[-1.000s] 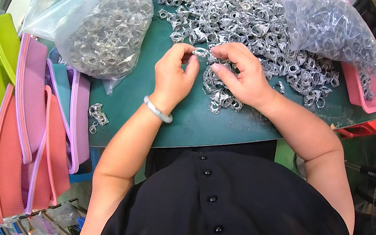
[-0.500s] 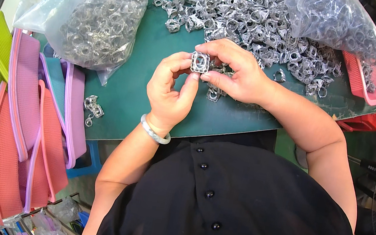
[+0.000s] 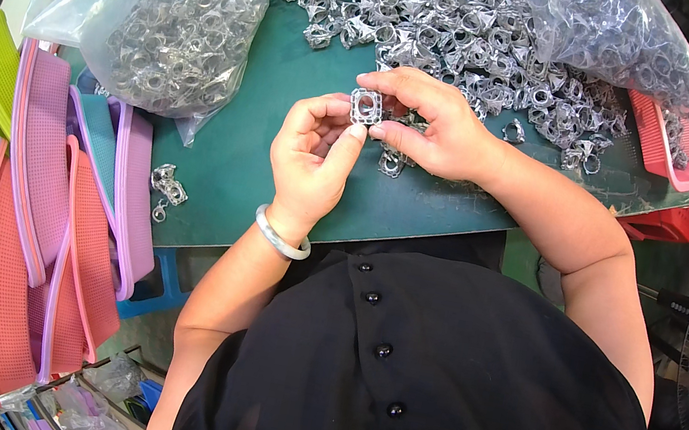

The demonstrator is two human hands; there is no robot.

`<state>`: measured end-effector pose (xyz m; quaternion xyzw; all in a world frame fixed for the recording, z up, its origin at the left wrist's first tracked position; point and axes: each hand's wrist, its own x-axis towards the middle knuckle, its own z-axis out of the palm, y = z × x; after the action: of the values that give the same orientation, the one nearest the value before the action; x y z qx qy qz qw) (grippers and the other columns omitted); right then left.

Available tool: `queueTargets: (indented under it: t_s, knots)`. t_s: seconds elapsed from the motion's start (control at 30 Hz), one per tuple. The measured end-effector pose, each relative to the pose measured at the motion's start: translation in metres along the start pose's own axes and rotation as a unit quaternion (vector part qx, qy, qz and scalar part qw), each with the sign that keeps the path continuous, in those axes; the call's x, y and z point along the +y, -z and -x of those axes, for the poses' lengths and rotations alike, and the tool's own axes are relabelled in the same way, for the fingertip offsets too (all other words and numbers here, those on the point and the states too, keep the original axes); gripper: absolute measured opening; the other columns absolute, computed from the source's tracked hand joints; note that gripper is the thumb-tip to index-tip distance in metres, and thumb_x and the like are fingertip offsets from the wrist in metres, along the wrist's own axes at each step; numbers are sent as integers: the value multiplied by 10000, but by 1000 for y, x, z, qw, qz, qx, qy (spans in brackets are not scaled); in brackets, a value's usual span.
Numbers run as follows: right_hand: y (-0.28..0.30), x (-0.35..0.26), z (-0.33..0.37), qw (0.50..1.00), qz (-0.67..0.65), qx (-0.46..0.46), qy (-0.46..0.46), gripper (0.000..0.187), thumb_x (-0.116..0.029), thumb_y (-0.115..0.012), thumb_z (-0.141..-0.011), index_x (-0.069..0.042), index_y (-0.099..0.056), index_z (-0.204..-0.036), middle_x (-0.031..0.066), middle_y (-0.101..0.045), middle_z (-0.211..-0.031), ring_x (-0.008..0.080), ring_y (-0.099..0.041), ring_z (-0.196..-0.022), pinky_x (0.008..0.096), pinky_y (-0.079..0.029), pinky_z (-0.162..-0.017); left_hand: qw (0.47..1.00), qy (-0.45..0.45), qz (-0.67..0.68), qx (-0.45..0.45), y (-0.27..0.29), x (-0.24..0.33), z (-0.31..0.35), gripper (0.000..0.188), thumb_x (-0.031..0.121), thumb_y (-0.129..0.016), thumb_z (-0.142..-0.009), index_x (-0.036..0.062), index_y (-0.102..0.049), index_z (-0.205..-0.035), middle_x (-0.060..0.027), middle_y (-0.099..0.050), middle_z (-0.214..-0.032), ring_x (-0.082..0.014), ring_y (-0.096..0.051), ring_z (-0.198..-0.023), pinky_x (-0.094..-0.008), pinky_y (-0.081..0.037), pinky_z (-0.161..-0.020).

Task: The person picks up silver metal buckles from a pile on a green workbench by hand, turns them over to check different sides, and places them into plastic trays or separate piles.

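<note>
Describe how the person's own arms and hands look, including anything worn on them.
The left hand and right hand are both ungloved. A pale, smooth, rounded bangle circles the left wrist; nothing shows on the right wrist. No sleeves cover the forearms. The person wears a black top with round, shiny black buttons.

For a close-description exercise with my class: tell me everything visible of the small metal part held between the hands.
The small metal part is silvery and shiny: a squarish openwork frame around a round central opening, which faces the camera. It is held above the green tabletop. The left hand grips its left and lower edges; the right hand has fingertips near its top and lower right. Finer detail is too small to tell.
</note>
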<state>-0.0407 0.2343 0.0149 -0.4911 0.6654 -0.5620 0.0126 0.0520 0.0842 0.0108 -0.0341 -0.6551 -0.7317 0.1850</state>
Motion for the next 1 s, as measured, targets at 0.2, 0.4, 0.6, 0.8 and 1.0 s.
queueTargets:
  t_s: [0.2,0.4,0.6,0.8,1.0]
  knots:
    - [-1,3,0,1000,3,1,-3,391,-30,-655,-736,1,-536,-1108,87,-577,-852,173,-595,-749,279,-487,-650,999,35,33,5,0,-2,0,206,-44,-568,-811,-21,-485,-998,-87,-553,-1002,-113,-569,-873,-220,-473,-762]
    - [-2,5,1,999,-36,-1,-15,426,34,-624,-739,-23,-526,-1149,64,-566,-862,144,-559,-744,273,-468,-660,996,58,58,16,0,-3,0,225,-46,-559,-811,-18,-483,-1020,-89,-557,-998,-116,-562,-876,-226,-472,-759]
    - [-3,4,0,999,-47,8,-16,346,25,-613,-758,2,-535,-1095,75,-583,-853,136,-592,-757,261,-489,-662,992,84,92,1,-5,5,-2,391,-47,-539,-810,-34,-439,-1188,-90,-546,-1020,-144,-557,-906,-277,-484,-801]
    - [-3,5,0,993,-90,28,-66,207,-9,-610,-775,-9,-576,-980,66,-587,-841,124,-580,-736,248,-472,-645,992,84,91,7,-5,2,0,389,-50,-540,-813,-19,-445,-1189,-66,-546,-1007,-144,-558,-911,-294,-485,-822]
    - [1,8,-1,986,-135,8,-97,90,-61,-570,-829,1,-608,-882,48,-581,-850,106,-548,-766,244,-443,-691,991,76,106,21,-7,1,0,342,-47,-556,-809,-7,-466,-1137,-51,-543,-1007,-138,-556,-910,-305,-490,-829]
